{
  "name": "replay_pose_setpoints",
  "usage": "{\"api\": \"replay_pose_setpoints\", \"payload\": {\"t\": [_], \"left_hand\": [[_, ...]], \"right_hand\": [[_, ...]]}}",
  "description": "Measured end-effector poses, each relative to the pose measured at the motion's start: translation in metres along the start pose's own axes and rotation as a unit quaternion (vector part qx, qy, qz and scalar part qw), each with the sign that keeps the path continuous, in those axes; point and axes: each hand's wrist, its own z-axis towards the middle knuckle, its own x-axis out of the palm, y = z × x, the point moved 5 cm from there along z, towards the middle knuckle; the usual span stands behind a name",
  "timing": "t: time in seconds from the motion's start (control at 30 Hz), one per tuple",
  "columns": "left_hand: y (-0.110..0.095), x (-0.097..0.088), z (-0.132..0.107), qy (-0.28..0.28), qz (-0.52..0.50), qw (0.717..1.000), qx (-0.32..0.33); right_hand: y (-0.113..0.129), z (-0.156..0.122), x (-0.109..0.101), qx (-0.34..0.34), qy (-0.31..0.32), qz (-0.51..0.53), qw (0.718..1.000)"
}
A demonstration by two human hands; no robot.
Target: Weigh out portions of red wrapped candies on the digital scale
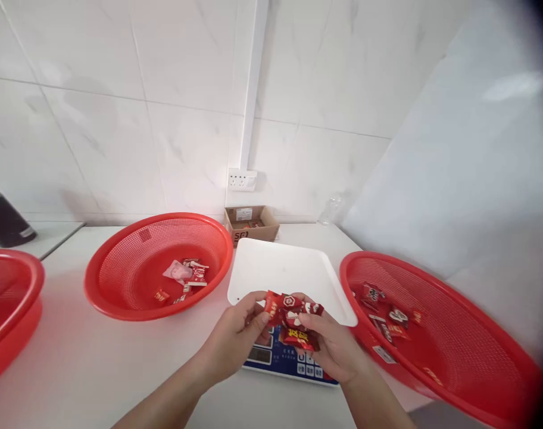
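Both hands meet above the front of a weighing scale with a white tray (283,268) and a blue keypad panel (275,363). My left hand (238,333) is closed, pinching a small red candy packet (272,307) between thumb and fingers. In my right hand (331,342) are several red and dark-red snack packets (298,322), one with yellow lettering, the thumb pressed over them. The packets of the two hands touch or overlap. Some fingers of both hands are hidden behind the packets.
A red mesh basket (159,217) with several packets stands left of the scale. Another red basket (432,280) with packets is at the right. Part of a third red basket (12,256) shows at far left. Behind the scale sits an open cardboard box (253,229), below a wall socket (242,179).
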Motion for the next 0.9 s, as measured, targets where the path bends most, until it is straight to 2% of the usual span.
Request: {"api": "replay_pose_setpoints", "payload": {"t": [0.07,0.13,0.2,0.27,0.33,0.4,0.53,0.67,0.9], "left_hand": [[0.000,-0.007,0.001,-0.040,0.065,0.997,0.011],[-0.002,-0.013,0.003,-0.075,0.172,0.982,0.034],[-0.004,-0.017,0.006,-0.104,0.299,0.947,0.060],[-0.008,-0.016,0.012,-0.126,0.419,0.893,0.104],[-0.009,-0.013,0.019,-0.135,0.495,0.846,0.146],[-0.005,-0.009,0.027,-0.132,0.525,0.823,0.172],[0.005,-0.006,0.034,-0.130,0.532,0.815,0.192],[0.007,-0.011,0.028,-0.124,0.527,0.817,0.197],[-0.009,-0.027,0.020,-0.131,0.503,0.837,0.171]], "right_hand": [[0.007,-0.002,-0.005,-0.027,-0.021,-0.041,0.999],[0.017,-0.003,-0.013,-0.076,-0.047,-0.133,0.987],[0.027,-0.002,-0.021,-0.135,-0.083,-0.266,0.951],[0.035,-0.001,-0.028,-0.180,-0.126,-0.384,0.897],[0.038,0.003,-0.030,-0.214,-0.149,-0.455,0.851],[0.038,0.007,-0.028,-0.237,-0.143,-0.488,0.827],[0.030,0.015,-0.026,-0.225,-0.128,-0.508,0.821],[0.029,0.016,-0.029,-0.225,-0.124,-0.514,0.818],[0.044,0.015,-0.018,-0.290,-0.136,-0.502,0.804]]}}
